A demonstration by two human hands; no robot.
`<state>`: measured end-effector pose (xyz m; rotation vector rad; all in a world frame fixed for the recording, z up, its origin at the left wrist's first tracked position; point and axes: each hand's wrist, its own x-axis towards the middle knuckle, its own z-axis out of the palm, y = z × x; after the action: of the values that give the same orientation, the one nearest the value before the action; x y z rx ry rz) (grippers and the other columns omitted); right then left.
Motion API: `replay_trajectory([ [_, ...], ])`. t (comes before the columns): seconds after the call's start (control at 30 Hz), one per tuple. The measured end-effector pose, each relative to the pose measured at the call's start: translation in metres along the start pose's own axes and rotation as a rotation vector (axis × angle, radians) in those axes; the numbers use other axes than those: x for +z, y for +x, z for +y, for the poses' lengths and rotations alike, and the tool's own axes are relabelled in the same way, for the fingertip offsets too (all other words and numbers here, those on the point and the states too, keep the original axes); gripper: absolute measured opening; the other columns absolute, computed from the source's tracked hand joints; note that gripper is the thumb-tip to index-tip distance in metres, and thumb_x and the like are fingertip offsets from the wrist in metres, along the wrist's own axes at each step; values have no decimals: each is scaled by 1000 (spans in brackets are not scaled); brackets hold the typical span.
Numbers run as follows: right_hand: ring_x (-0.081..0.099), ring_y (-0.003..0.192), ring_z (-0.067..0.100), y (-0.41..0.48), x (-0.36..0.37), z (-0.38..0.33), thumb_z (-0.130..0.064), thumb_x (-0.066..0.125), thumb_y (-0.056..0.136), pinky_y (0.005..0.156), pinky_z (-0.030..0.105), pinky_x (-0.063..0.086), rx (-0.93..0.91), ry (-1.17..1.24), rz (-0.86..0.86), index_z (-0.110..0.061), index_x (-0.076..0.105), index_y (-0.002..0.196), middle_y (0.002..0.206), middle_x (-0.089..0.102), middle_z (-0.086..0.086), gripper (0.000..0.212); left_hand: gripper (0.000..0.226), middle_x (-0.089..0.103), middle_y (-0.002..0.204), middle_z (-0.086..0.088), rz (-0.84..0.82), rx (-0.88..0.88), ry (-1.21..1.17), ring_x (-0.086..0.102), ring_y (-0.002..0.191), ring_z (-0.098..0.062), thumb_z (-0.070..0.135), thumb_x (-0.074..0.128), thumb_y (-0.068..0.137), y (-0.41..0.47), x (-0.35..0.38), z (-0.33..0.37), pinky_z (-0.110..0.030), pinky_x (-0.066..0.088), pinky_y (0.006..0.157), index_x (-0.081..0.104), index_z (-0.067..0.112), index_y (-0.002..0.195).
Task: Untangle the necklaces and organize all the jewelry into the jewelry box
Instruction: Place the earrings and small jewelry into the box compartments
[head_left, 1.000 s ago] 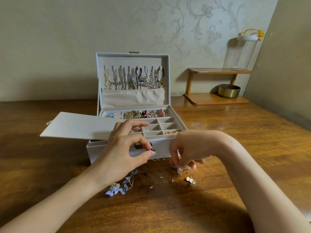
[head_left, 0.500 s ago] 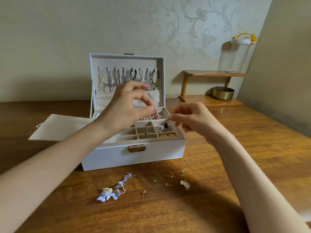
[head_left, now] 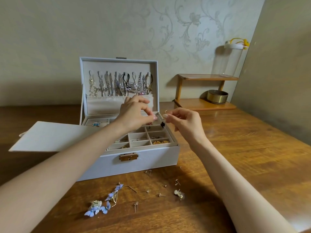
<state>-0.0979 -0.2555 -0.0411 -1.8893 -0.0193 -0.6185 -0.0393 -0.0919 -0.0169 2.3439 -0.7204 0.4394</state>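
Note:
A white jewelry box (head_left: 138,158) stands open on the wooden table, with several necklaces (head_left: 121,84) hung inside its lid. Its compartment tray (head_left: 146,138) holds small earrings. Both hands hover over the tray's back right corner. My left hand (head_left: 136,115) pinches one end of a thin earring wire. My right hand (head_left: 181,121) pinches the other end, and a small black charm (head_left: 162,124) dangles between the fingertips. Blue flower earrings (head_left: 101,204), a pale round earring (head_left: 179,193) and several small studs (head_left: 161,187) lie on the table in front of the box.
A white flat panel (head_left: 48,137) sticks out from the box's left side. At the back right stands a wooden two-tier shelf (head_left: 205,91) with a brass bowl (head_left: 217,96) below and a clear glass jar (head_left: 228,59) on top. A wall closes the right side.
Both hands rose from the table in front of the box to above the tray, carrying the earring with the black charm. The view shifted slightly.

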Motion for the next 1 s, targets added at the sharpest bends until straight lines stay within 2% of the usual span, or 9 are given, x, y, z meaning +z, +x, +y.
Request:
replay_trajectory([
  [0.17, 50, 52, -1, 1, 4, 5, -21, 71, 83, 50, 15, 44, 10, -1, 4, -10, 72, 85, 73, 69, 3, 11, 6, 50, 128, 0, -40, 23, 47, 34, 123, -21, 27, 72, 79, 1, 1, -2, -27, 23, 96, 70, 25, 84],
  [0.3, 58, 64, 12, 2, 7, 7, -23, 73, 81, 60, 29, 51, -40, -82, 9, -15, 72, 84, 76, 69, 4, 8, 9, 50, 128, 1, -28, 40, 55, 35, 123, -20, 24, 69, 83, -4, -3, -5, -28, 22, 99, 68, 28, 90],
  [0.47, 52, 71, 4, 2, 12, 8, -21, 72, 82, 66, 21, 45, -233, -359, 22, -19, 76, 89, 84, 64, -9, 9, 7, 50, 126, 3, -25, 56, 61, 34, 123, -18, 22, 66, 85, -19, -18, -8, -26, 21, 95, 67, 23, 91],
  [0.6, 51, 75, 3, 3, 11, 10, -23, 71, 83, 68, 22, 45, -283, -397, 21, -22, 77, 92, 87, 61, -11, 11, 3, 51, 125, 4, -13, 73, 47, 34, 123, -15, 21, 65, 85, -38, -29, -11, -31, 23, 100, 65, 18, 87],
  [0.7, 49, 71, 0, 1, 10, 9, -23, 70, 84, 66, 20, 42, -299, -393, 24, -23, 76, 93, 85, 60, -12, 11, 2, 51, 122, 10, -3, 106, 46, 33, 120, -6, 20, 65, 85, -57, -38, -15, -24, 21, 95, 64, 18, 85],
  [0.8, 47, 72, 5, 1, 9, 7, -24, 68, 85, 63, 23, 37, -292, -455, 14, -24, 76, 94, 85, 57, -11, 12, 4, 52, 118, 16, 12, 141, 53, 35, 114, 0, 21, 64, 85, -79, -48, -21, -15, 24, 88, 62, 24, 84],
  [0.9, 45, 90, 12, 1, 7, 6, -27, 62, 89, 69, 28, 37, -261, -548, -38, -23, 75, 100, 95, 58, -6, 17, 8, 52, 114, 22, 28, 153, 43, 38, 110, 5, 21, 64, 84, -101, -56, -24, -5, 26, 89, 62, 28, 85],
  [1.0, 39, 108, 19, 1, 3, 4, -35, 53, 94, 86, 36, 42, -226, -643, -105, -16, 74, 104, 116, 59, -1, 30, 11, 53, 113, 23, 46, 162, 54, 37, 113, 12, 19, 65, 82, -124, -64, -26, 2, 23, 91, 61, 29, 86],
])
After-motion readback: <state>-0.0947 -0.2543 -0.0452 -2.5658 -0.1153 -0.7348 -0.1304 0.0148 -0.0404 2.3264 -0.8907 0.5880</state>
